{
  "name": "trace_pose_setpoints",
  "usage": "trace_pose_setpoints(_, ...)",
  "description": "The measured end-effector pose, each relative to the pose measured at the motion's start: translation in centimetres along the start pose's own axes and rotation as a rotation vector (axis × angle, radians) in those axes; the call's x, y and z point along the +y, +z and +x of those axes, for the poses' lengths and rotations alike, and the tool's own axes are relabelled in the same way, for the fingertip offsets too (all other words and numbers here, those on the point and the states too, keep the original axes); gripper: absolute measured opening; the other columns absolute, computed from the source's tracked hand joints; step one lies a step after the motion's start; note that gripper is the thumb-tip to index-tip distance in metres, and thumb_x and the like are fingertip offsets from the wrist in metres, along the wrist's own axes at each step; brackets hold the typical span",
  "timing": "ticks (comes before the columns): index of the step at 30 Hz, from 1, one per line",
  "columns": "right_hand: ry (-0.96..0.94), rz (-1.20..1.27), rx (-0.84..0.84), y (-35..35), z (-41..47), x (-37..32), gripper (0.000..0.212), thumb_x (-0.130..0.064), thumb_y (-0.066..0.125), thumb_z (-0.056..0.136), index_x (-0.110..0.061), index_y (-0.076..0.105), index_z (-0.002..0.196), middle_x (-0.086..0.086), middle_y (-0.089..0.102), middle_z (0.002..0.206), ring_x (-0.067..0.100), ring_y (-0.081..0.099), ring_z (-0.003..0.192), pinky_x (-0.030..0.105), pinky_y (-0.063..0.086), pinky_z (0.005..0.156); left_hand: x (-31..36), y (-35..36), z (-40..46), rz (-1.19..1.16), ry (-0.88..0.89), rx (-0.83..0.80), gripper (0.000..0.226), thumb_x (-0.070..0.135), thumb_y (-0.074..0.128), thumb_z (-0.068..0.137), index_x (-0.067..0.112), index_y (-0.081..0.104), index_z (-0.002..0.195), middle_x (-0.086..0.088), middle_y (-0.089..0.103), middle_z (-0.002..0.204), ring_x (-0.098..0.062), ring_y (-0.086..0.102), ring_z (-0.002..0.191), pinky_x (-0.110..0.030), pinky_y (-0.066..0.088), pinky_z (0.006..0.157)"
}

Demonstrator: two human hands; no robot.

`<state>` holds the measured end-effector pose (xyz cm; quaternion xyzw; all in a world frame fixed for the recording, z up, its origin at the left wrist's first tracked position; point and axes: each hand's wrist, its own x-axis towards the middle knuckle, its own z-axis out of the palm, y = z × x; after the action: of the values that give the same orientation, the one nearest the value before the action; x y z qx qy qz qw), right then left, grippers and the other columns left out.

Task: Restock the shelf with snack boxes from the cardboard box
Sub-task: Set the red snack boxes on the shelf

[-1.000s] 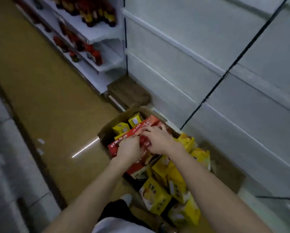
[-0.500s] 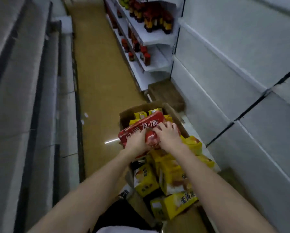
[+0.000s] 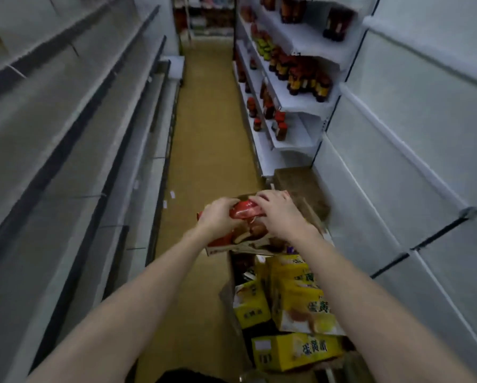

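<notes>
Two hands, left hand [image 3: 218, 214] and right hand [image 3: 280, 214], grip clamped on one red snack box [image 3: 243, 230], cardboard box [image 3: 232, 308] below

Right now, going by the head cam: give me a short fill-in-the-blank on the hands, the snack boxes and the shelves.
1. The left hand and right hand both grip one ____ snack box with pictures of food on its side.
2. The snack boxes left in the brown cardboard box below the forearms are ____.
3. The dark bottles with red caps stand on white shelves on the ____ side of the aisle.

Missing words: red; yellow; right
</notes>
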<state>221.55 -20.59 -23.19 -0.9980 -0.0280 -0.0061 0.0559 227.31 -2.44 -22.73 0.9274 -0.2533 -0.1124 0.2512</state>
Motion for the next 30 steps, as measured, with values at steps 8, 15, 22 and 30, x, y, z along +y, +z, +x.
trace_pose_setpoints(8,-0.202,0.165,0.127,-3.5,7.0,-10.8,0.046,-0.041,0.07,0.086,-0.03,0.057,0.128,-0.008,0.059,0.13,0.018,0.048,0.125,0.038,0.031,0.106,-8.5,-10.1,-4.2,-0.026,-0.082,0.11,0.043,0.044,0.071,0.082,0.032,0.064,0.122,0.003,0.068,0.108,-0.015,0.063,0.098,-0.038,0.053,0.089)
trace_pose_setpoints(15,-0.326,0.202,0.28,-6.7,12.4,-22.7,0.04,-0.033,0.064,0.092,-0.026,0.061,0.131,-0.002,0.059,0.133,0.019,0.047,0.128,0.034,0.025,0.104,-15.6,-20.7,-9.1,0.349,-0.149,0.324,0.056,0.063,0.048,0.092,0.041,0.044,0.143,0.003,0.056,0.128,-0.019,0.053,0.117,-0.04,0.037,0.099)
trace_pose_setpoints(22,-0.452,0.176,0.387,-10.3,15.9,-31.8,0.05,-0.039,0.038,0.092,-0.024,0.061,0.134,0.002,0.061,0.135,0.021,0.052,0.127,0.039,0.031,0.103,-19.2,-28.8,-12.7,0.58,-0.269,0.44,0.05,0.058,0.034,0.099,0.038,0.041,0.145,-0.004,0.053,0.135,-0.027,0.047,0.126,-0.046,0.032,0.103)
trace_pose_setpoints(30,-0.657,0.268,0.583,-16.5,20.4,-39.9,0.042,-0.033,0.052,0.095,-0.019,0.064,0.132,0.004,0.061,0.136,0.024,0.053,0.127,0.041,0.03,0.104,-19.6,-38.2,-17.0,0.738,-0.436,0.608,0.051,0.056,0.035,0.1,0.034,0.04,0.146,-0.01,0.046,0.145,-0.031,0.04,0.133,-0.048,0.027,0.108)
